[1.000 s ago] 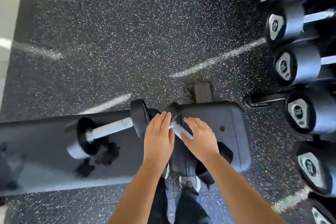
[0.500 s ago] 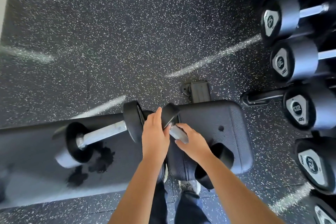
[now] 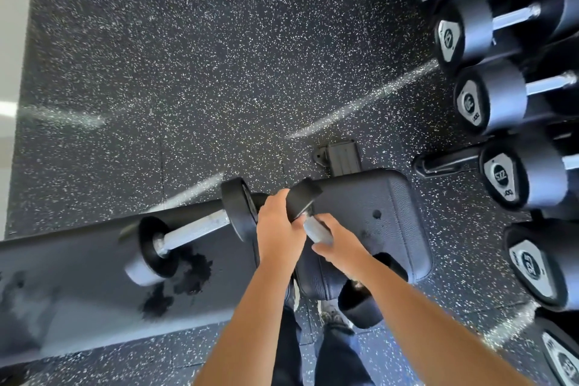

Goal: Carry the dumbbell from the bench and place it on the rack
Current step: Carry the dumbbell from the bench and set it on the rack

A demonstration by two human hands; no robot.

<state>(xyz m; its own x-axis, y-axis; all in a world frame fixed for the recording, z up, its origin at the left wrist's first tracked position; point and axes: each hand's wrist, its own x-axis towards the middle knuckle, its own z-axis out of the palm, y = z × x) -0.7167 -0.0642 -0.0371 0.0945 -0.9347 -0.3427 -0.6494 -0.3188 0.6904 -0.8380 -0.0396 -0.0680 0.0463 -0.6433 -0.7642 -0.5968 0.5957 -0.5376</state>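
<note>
Two black dumbbells with silver handles lie on the dark padded bench (image 3: 394, 197). The nearer dumbbell (image 3: 305, 197) sits at the bench's right end, slanting toward me, its lower head (image 3: 360, 304) hanging past the near edge. My left hand (image 3: 279, 229) is wrapped around the handle just below the upper head. My right hand (image 3: 340, 244) grips the silver handle (image 3: 316, 230) lower down. The dumbbell rack (image 3: 445, 163) stands along the right edge, apart from both hands.
The second dumbbell (image 3: 188, 235) rests on the bench left of my hands. Several large racked dumbbells (image 3: 488, 103) fill the right side. The bench's foot (image 3: 343, 157) sticks out behind it. Speckled rubber floor (image 3: 203, 56) lies beyond. My legs and shoes (image 3: 332, 316) are below.
Both hands went from resting open over the nearer dumbbell's handle to closing around it. The dumbbell still sits on the bench.
</note>
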